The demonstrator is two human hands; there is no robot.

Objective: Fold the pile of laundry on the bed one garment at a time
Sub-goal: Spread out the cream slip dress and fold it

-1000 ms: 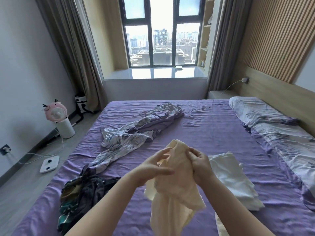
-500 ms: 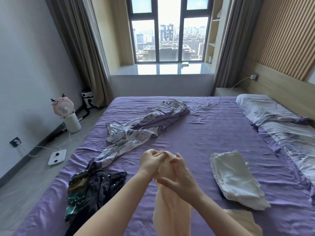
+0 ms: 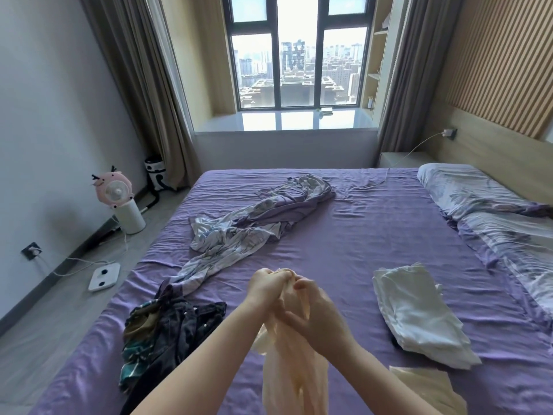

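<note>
A cream garment (image 3: 294, 372) hangs bunched in front of me over the purple bed (image 3: 359, 235). My left hand (image 3: 266, 287) grips its top edge in a fist. My right hand (image 3: 317, 316) is just below and to the right, fingers curled into the same cloth. A pile of dark and patterned clothes (image 3: 167, 327) lies on the bed at the lower left. A folded white garment (image 3: 419, 316) lies at the right. A flat cream piece (image 3: 425, 387) shows at the bottom right.
A floral sheet or duvet cover (image 3: 254, 223) sprawls across the bed's middle. Pillows (image 3: 478, 202) line the right side under the headboard. On the floor at left stand a pink fan (image 3: 115, 190) and a white scale (image 3: 104, 277).
The cream garment has come lower and is gathered tighter. My right hand slid down the cloth below my left hand. The view tilted a little.
</note>
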